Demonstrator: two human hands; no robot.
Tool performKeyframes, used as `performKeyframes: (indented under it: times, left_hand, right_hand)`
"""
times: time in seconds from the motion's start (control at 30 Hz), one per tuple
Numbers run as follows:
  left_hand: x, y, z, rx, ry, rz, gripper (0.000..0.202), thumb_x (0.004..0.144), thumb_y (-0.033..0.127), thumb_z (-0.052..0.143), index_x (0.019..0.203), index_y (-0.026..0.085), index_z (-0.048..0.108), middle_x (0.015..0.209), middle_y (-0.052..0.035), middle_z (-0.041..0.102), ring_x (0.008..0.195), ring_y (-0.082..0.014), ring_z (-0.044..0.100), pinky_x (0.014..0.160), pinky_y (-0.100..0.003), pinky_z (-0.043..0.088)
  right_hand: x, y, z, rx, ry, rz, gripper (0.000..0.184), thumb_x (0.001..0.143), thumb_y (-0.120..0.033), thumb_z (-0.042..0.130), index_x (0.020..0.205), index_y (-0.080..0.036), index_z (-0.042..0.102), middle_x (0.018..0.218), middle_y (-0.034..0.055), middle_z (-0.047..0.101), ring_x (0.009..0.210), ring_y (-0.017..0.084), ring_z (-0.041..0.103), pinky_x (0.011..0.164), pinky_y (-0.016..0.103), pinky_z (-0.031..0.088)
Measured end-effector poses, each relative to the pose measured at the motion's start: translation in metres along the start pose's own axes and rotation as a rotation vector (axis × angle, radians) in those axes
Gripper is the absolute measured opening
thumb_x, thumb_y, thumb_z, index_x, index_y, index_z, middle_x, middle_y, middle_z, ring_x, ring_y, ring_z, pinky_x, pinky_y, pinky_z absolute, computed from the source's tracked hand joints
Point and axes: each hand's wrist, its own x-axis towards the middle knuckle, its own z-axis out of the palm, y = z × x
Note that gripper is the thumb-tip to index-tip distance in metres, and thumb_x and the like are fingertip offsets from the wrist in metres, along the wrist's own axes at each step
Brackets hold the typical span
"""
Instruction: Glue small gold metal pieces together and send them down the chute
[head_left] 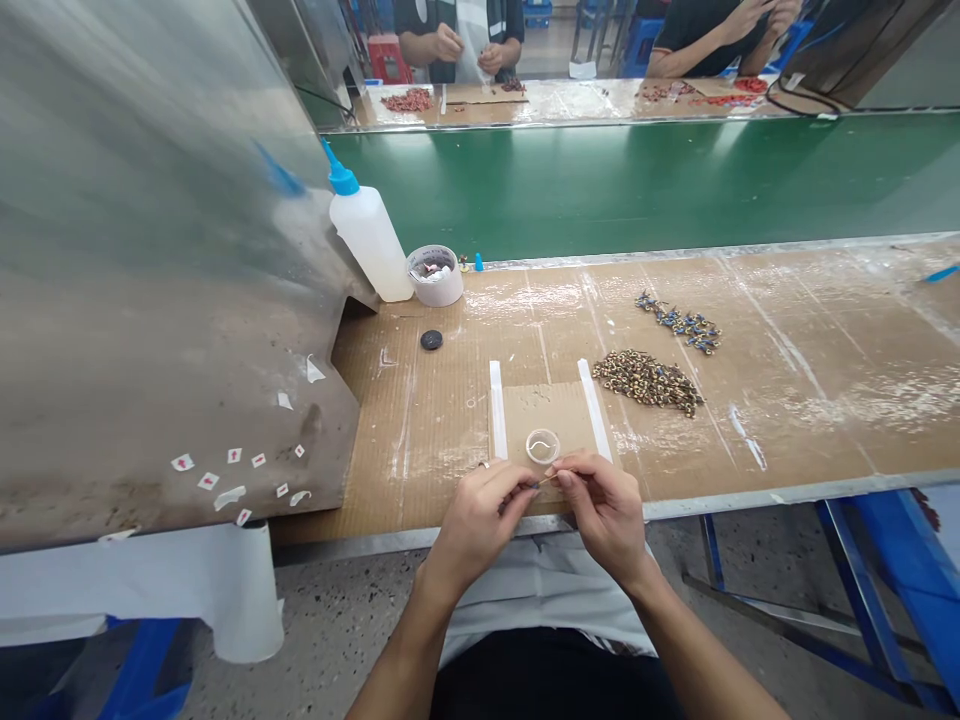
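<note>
My left hand [484, 510] and my right hand [606, 505] meet over the near edge of the bench, both in a fingertip pinch. Between them is a small thin tan piece [547, 480], partly covered by my fingers and too small to name exactly; both hands grip it. Just beyond my fingertips stands a small clear round cup [542, 446] with a white curved streak in it. The cup is on a cardboard sheet [551, 405] with white tape strips along both sides. To the right lie a pile of small brass-coloured parts [649, 382] and a smaller group of blue-and-brass parts [681, 325].
A white squeeze bottle [373, 245] with a blue nozzle stands beside a tape roll [436, 277] holding scraps. A black disc [431, 340] lies nearer. A metal housing [172, 300] bounds the left. Behind the bench runs a green belt [637, 185]; two people work across it.
</note>
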Motion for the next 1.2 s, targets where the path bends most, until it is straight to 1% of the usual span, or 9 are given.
performKeyframes:
  times: [0.2, 0.47, 0.63, 0.7, 0.83, 0.97, 1.07, 1.13, 1.2]
  left_hand:
    - [0.0, 0.0, -0.001, -0.004, 0.004, -0.008, 0.009, 0.092, 0.015, 0.054, 0.09, 0.018, 0.063, 0.081, -0.0032, 0.065, 0.075, -0.0159, 0.058, 0.069, -0.026, 0.045]
    - [0.0, 0.002, -0.003, -0.051, -0.002, -0.046, 0.009, 0.092, 0.015, 0.055, 0.09, 0.018, 0.064, 0.08, -0.0018, 0.065, 0.074, -0.015, 0.058, 0.069, -0.026, 0.044]
    - [-0.002, 0.0, -0.003, -0.104, -0.008, -0.102, 0.009, 0.09, 0.014, 0.057, 0.089, 0.018, 0.065, 0.078, -0.0013, 0.065, 0.071, -0.0143, 0.059, 0.068, -0.025, 0.046]
    - [-0.003, -0.001, -0.003, -0.144, -0.006, -0.125, 0.009, 0.09, 0.014, 0.058, 0.088, 0.018, 0.066, 0.078, -0.0009, 0.065, 0.07, -0.0134, 0.059, 0.067, -0.024, 0.046]
    - [-0.004, -0.001, -0.004, -0.226, 0.0, -0.174, 0.008, 0.091, 0.019, 0.059, 0.087, 0.018, 0.066, 0.077, -0.0003, 0.066, 0.066, -0.012, 0.059, 0.065, -0.023, 0.047]
    - [-0.005, -0.003, -0.007, -0.296, 0.014, -0.198, 0.011, 0.092, 0.023, 0.058, 0.087, 0.017, 0.066, 0.078, -0.0013, 0.067, 0.067, -0.0122, 0.06, 0.063, -0.022, 0.047]
    - [-0.006, -0.009, -0.009, -0.294, 0.025, -0.194, 0.012, 0.092, 0.026, 0.059, 0.087, 0.017, 0.066, 0.078, -0.0013, 0.067, 0.068, -0.0122, 0.06, 0.062, -0.021, 0.046]
    - [-0.006, -0.013, -0.009, -0.275, 0.028, -0.183, 0.012, 0.092, 0.027, 0.06, 0.088, 0.018, 0.066, 0.078, -0.0008, 0.067, 0.067, -0.0116, 0.059, 0.062, -0.021, 0.045]
    - [-0.007, -0.016, -0.008, -0.262, 0.027, -0.175, 0.012, 0.092, 0.028, 0.059, 0.09, 0.018, 0.066, 0.077, 0.0, 0.066, 0.065, -0.0108, 0.057, 0.061, -0.02, 0.044]
  right_hand:
    - [0.0, 0.001, 0.0, 0.018, -0.027, -0.012, 0.012, 0.096, -0.02, 0.053, 0.095, -0.021, 0.065, 0.087, 0.0045, 0.067, 0.079, 0.019, 0.064, 0.07, 0.028, 0.051]
    - [-0.001, 0.0, 0.001, 0.035, -0.008, 0.009, 0.011, 0.096, -0.02, 0.055, 0.094, -0.021, 0.066, 0.084, 0.0035, 0.066, 0.077, 0.017, 0.064, 0.07, 0.028, 0.05]
    - [0.005, -0.001, -0.001, 0.191, 0.167, 0.086, 0.011, 0.097, -0.026, 0.056, 0.095, -0.02, 0.066, 0.09, 0.006, 0.066, 0.067, 0.015, 0.062, 0.058, 0.026, 0.052]
    - [0.011, 0.001, -0.002, 0.178, 0.2, 0.082, 0.014, 0.096, -0.029, 0.056, 0.093, -0.019, 0.066, 0.095, 0.0085, 0.064, 0.077, 0.018, 0.063, 0.057, 0.027, 0.052]
    - [0.023, 0.004, 0.0, 0.011, 0.131, 0.031, 0.017, 0.096, -0.03, 0.056, 0.095, -0.021, 0.07, 0.104, 0.0102, 0.061, 0.102, 0.023, 0.059, 0.074, 0.032, 0.054]
    - [0.027, 0.002, 0.005, -0.055, 0.04, 0.02, 0.02, 0.097, -0.028, 0.054, 0.111, -0.021, 0.066, 0.115, 0.0104, 0.056, 0.101, 0.021, 0.059, 0.077, 0.031, 0.053]
    - [0.03, 0.005, -0.009, -0.078, 0.08, 0.011, 0.025, 0.097, -0.029, 0.053, 0.119, -0.02, 0.061, 0.118, 0.0106, 0.054, 0.093, 0.018, 0.06, 0.076, 0.03, 0.053]
    - [0.032, 0.013, -0.033, -0.184, 0.196, 0.015, 0.023, 0.097, -0.032, 0.052, 0.114, -0.018, 0.062, 0.114, 0.0103, 0.057, 0.092, 0.019, 0.06, 0.074, 0.03, 0.052]
    - [0.033, 0.025, -0.066, -0.347, 0.354, 0.059, 0.024, 0.096, -0.035, 0.053, 0.107, -0.017, 0.064, 0.106, 0.01, 0.061, 0.089, 0.02, 0.06, 0.072, 0.031, 0.05]
